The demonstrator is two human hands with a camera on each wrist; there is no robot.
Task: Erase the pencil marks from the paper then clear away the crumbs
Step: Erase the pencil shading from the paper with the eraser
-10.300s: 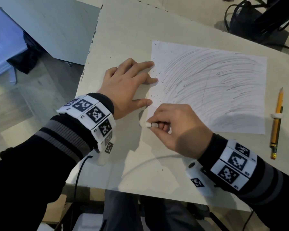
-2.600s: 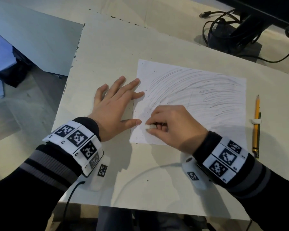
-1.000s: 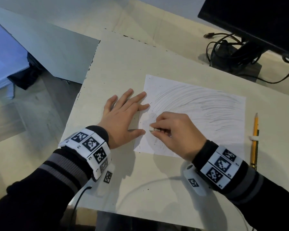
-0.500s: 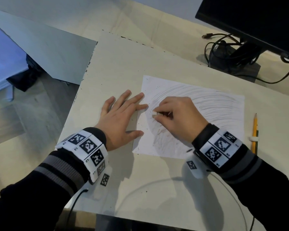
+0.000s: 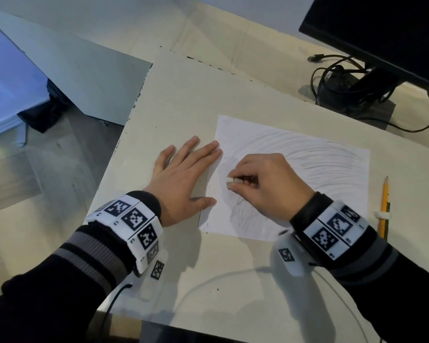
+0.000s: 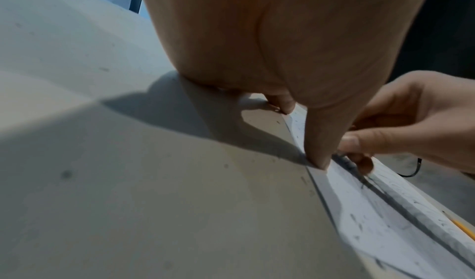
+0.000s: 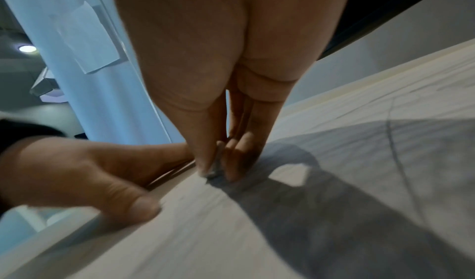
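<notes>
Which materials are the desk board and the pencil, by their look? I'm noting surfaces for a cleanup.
Desk board: looks like painted or laminated wood, matte cream, its far edge chipped dark. Pencil: apparently wood, glossy yellow paint, bare sharpened tip.

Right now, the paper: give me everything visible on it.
The paper is a single white sheet lying flat on the pale table. Grey pencil strokes sweep in arcs across most of it; the patch near its left edge looks fainter. Dark crumbs speckle that edge. The left hand lies flat with fingertips and thumb on the left edge. The right hand pinches a small white eraser against the sheet.
</notes>
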